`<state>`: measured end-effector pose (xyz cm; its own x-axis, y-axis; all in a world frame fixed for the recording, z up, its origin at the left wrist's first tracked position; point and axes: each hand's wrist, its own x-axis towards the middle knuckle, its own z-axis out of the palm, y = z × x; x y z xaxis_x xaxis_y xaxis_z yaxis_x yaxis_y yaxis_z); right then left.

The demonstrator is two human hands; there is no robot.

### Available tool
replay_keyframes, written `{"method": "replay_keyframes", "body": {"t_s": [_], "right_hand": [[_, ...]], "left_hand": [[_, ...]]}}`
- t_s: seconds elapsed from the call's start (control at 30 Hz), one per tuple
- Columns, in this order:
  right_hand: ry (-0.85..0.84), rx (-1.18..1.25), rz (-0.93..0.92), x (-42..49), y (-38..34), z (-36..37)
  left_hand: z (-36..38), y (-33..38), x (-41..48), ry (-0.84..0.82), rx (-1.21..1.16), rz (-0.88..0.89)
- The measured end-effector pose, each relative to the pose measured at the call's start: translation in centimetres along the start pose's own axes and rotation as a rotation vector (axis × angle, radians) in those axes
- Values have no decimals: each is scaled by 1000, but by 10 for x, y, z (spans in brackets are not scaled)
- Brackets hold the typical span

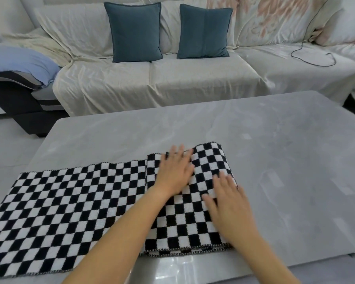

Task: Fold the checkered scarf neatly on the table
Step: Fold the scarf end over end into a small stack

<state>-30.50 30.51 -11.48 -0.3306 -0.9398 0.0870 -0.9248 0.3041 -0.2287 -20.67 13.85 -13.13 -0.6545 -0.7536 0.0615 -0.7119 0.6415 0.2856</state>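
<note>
A black-and-white checkered scarf (pixel 70 201) lies flat across the grey table (pixel 275 150), running from the near left corner toward the middle. Its right end is folded back over itself, making a doubled section with a rounded fold at the right. My left hand (pixel 175 171) lies flat on the far part of that doubled section, fingers straight and spread. My right hand (pixel 228 203) lies flat on its right side near the fold, fingers straight, slightly blurred.
A sofa (pixel 152 78) draped in a cream cover stands behind the table, with two teal cushions (pixel 134 31) and a blue blanket (pixel 21 62) at its left. A black cable (pixel 314 58) lies on the sofa's right seat. The table's near edge runs beneath my forearms.
</note>
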Motion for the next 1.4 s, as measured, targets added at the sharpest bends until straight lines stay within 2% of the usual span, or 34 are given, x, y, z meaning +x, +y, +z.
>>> {"method": "replay_keyframes", "body": {"t_s": [0.07,0.13,0.3,0.47,0.63,0.77,0.87,0.93,1.07,1.4], "right_hand": [[-104,-6,98,6,25,1],[-192,-11,121,3,35,11],[-226,57,141,-5,38,36],[-94,584,325,13,51,15],[-55,692,325,23,53,13],[43,529,194,21,40,20],[100,605,285,28,40,20],[69,632,376,34,47,17],[-55,420,423,39,58,16],[10,234,266,39,69,21]], "left_hand": [[12,30,10,-145,68,192],[28,48,19,-232,93,247],[48,43,29,-221,164,202],[37,32,13,-215,139,150],[21,-9,-44,-182,183,-53],[21,-19,-80,-131,145,-210],[23,-18,-91,-95,72,-281],[24,-17,-91,-85,53,-288],[26,-14,-88,-83,62,-295],[32,-7,-86,-60,94,-317]]}}
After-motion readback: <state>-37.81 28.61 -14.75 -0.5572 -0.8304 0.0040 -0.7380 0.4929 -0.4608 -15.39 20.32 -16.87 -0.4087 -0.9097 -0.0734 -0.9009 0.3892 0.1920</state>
